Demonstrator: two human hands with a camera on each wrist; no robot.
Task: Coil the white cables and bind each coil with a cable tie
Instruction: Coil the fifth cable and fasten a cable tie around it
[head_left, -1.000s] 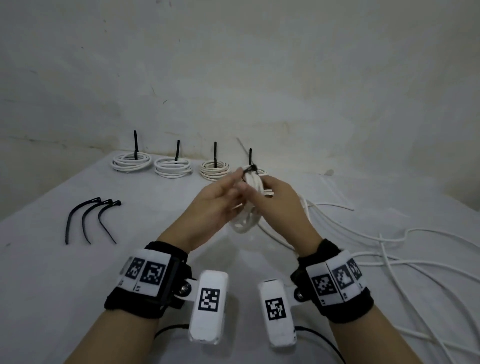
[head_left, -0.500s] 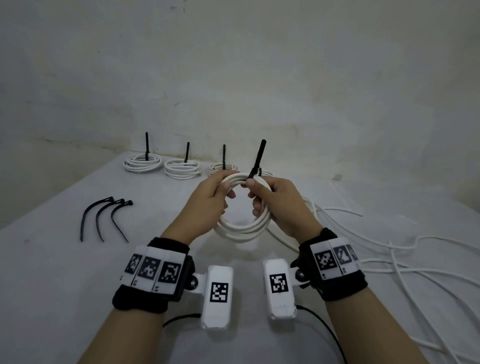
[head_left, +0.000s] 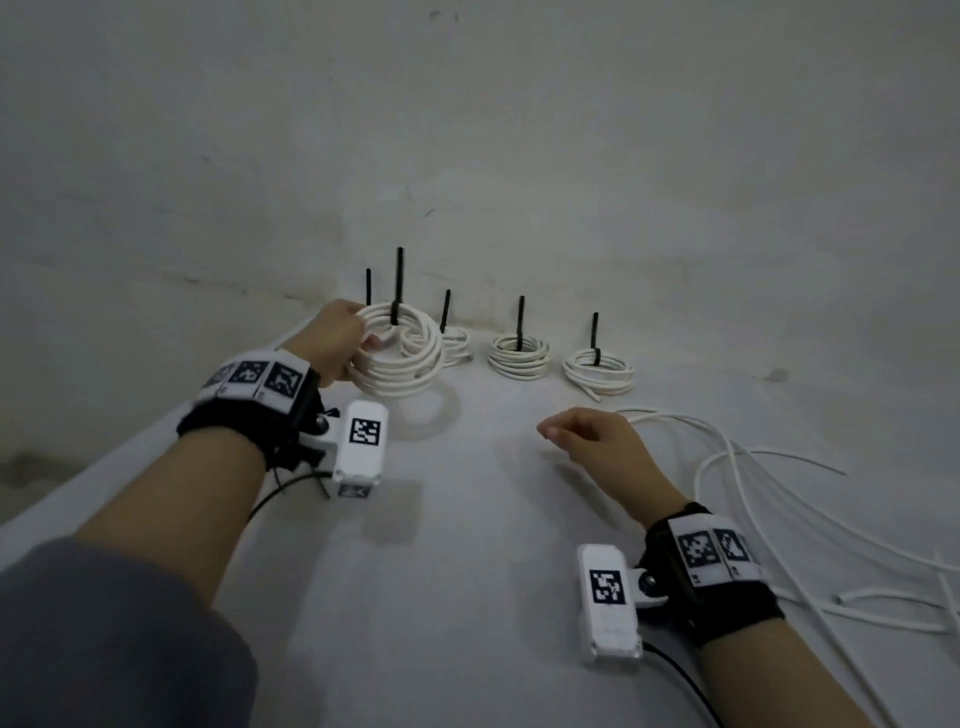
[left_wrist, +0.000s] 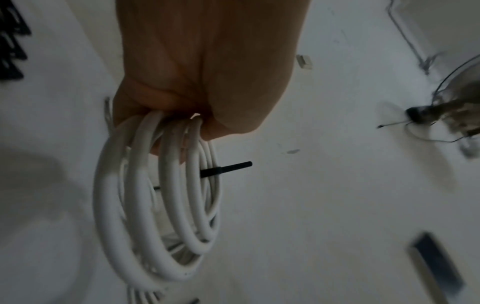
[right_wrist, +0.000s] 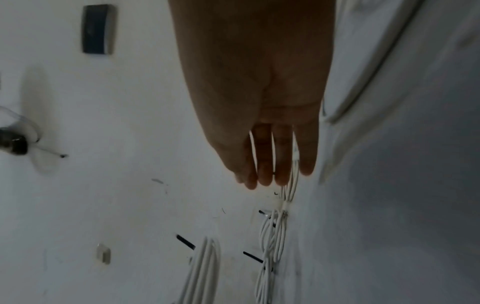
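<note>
The left hand (head_left: 335, 340) is up above the white bench (head_left: 467, 571), far out in front. Its fingers are curled tight round the near side of a white cable coil (head_left: 400, 353), and the coil hangs off the bench with its shadow just below it. A black cable tie (head_left: 398, 283) is wrapped on the far side of this coil, and its long tail sticks straight up. In the left wrist view the same coil (left_wrist: 155, 205) hangs down from the hand (left_wrist: 207, 72) in a few loose rings, with the tie's tail (left_wrist: 226, 169) poking out to the side.

The right hand (head_left: 597, 441) holds nothing – it floats low over the bench, fingers loose and only a little bent. In the right wrist view the fingers (right_wrist: 265, 160) are close together and almost straight.

Past the right hand two tied coils lie flat on the bench, one (head_left: 518, 356) a bit to its left and one (head_left: 598, 370) right ahead. Another tied coil (head_left: 456, 347) peeks out just behind the coil in the left hand, and one more tie tail (head_left: 368, 287) stands up behind that hand.

Loose white cables (head_left: 779, 493) sprawl over the bench to the right of the right hand – not coiled yet
</note>
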